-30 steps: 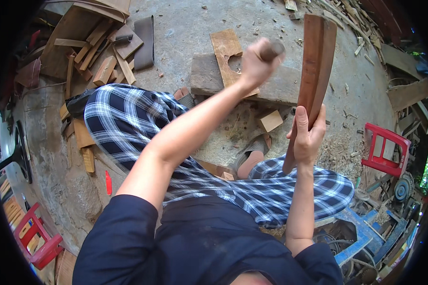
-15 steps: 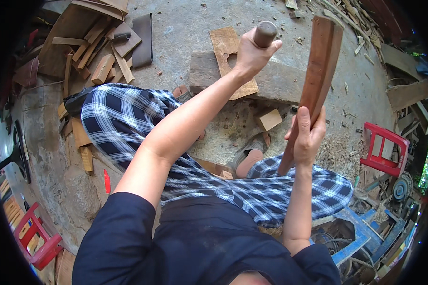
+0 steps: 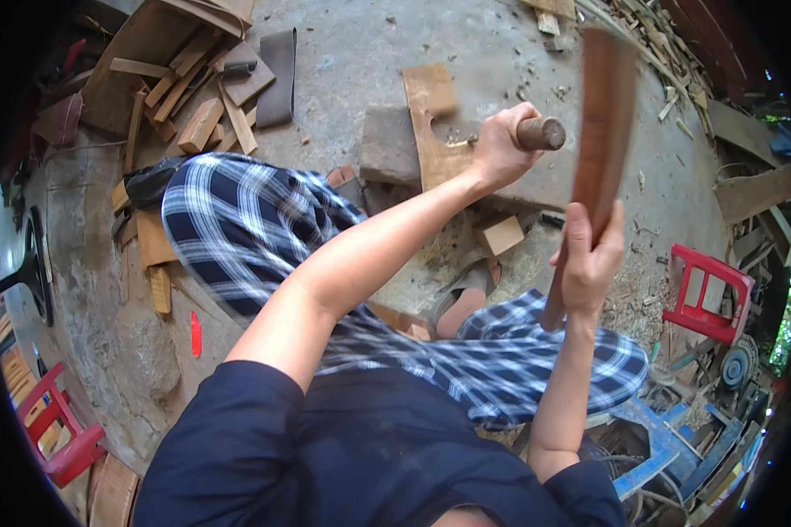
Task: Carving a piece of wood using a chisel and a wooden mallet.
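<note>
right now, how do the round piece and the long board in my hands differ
The round piece shows only a short end past the left hand; the long board reaches well beyond the right hand. The piece looks cylindrical, the board flat-sided. Both are brown and held.

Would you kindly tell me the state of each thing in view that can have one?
Left hand, closed around the round handle
Right hand, closed around the long wooden piece
Round handle, gripped; whatever it belongs to is unclear
Long wooden piece, held, its upper part blurred
Notched board, lying across the timber beam
Timber beam, lying on the floor
Plaid garment, spread in creased folds
</note>
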Demonstrator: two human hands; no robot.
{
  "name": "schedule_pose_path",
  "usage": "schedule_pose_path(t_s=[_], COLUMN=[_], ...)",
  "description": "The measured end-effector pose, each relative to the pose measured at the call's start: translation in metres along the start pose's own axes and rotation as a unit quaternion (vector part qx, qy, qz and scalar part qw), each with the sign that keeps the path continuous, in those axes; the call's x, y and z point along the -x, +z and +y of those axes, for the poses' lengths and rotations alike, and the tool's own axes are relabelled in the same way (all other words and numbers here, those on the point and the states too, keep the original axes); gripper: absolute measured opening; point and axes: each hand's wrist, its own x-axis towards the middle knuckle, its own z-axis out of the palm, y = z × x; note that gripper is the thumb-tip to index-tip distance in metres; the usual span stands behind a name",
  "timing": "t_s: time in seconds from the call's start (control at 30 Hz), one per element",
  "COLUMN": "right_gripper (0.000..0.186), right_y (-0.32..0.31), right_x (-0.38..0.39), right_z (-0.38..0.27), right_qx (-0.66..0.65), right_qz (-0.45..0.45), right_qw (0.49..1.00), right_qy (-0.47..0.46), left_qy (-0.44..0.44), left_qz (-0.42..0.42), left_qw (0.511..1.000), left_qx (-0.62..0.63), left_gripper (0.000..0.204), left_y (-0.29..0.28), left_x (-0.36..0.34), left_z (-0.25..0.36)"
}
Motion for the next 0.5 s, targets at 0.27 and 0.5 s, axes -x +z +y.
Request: schedule_pose_path(t_s=[0.27, 0.5], right_gripper=[0.044, 0.043], right_y=[0.018, 0.01], right_x=[0.005, 0.019], right_z=[0.018, 0.024], right_qx=[0.065, -0.015], right_qz=[-0.011, -0.003], right_qw=[0.998, 0.999], right_qy=[0.012, 0.051], left_qy=[0.06, -0.096], left_qz=[-0.014, 0.006], left_qw=[0.998, 0.995], left_qx=[-0.033, 0.039], left_gripper=[0.024, 0.021], left_y=[-0.005, -0.036], left_x=[0.026, -0.002], left_z=[-0.017, 0.014])
